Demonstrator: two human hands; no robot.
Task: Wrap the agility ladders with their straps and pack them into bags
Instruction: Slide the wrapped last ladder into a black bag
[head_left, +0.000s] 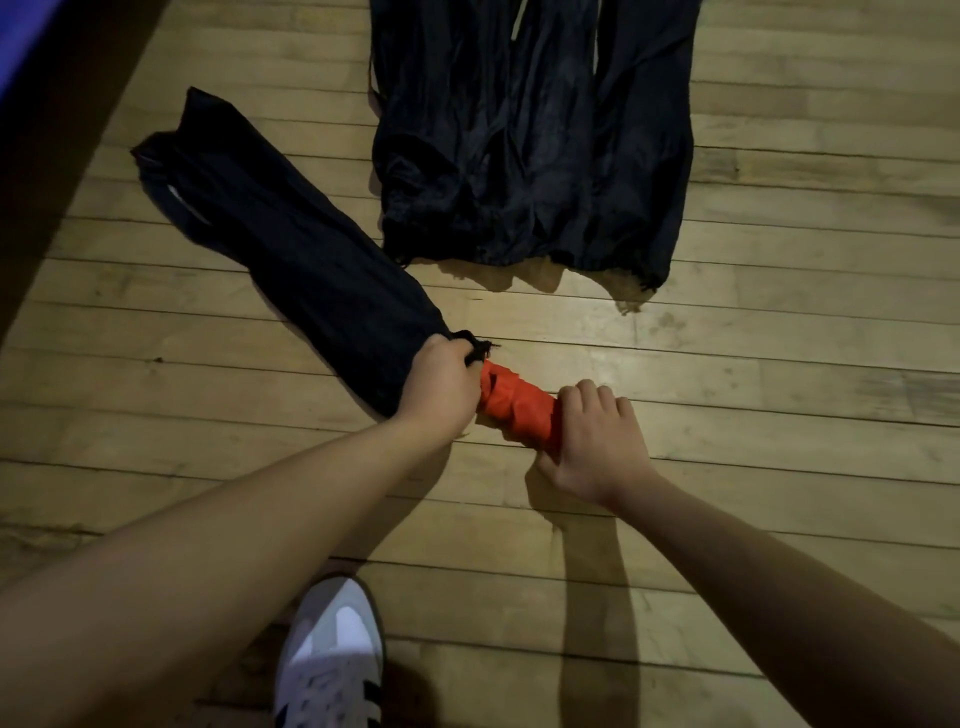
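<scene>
A long black bag lies slantwise on the wooden floor, its mouth toward me. My left hand grips the gathered mouth of this bag. An orange rolled agility ladder sticks out of that mouth, with its far end hidden inside the bag. My right hand holds the near end of the roll, fingers curled over it.
Several more black bags lie side by side on the floor farther away. My white shoe stands at the bottom of the view. A dark edge runs along the left.
</scene>
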